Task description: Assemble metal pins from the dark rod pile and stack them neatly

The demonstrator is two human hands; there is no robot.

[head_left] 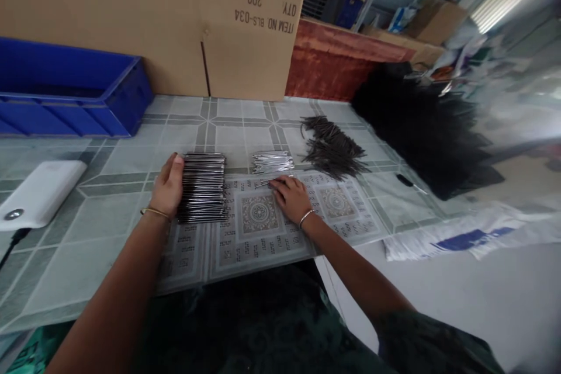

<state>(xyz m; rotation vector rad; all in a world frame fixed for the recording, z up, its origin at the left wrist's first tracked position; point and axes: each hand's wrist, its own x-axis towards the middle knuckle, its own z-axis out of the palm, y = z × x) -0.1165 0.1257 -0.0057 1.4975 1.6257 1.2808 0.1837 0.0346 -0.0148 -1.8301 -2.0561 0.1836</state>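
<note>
My left hand [169,188] rests against the left ends of a neat row of thin dark metal rods [204,188], its fingers extended and its thumb near the row's far corner. On the tabletop to the right, my right hand [293,198] has its fingertips on a thin silvery rod [272,181]. Just beyond that hand lies a smaller batch of short silvery rods [272,162]. Farther right is a loose heap of thin dark strips or tubes [333,149]; which of these they are, I cannot tell.
A patterned sheet [249,245] covers the table's front. A blue crate [118,93] stands at the back left, near a white power bank [41,193] with a cable. Behind are a large carton [144,17] and a black bristly pile [412,128]. A small black-handled tool [404,180] lies right.
</note>
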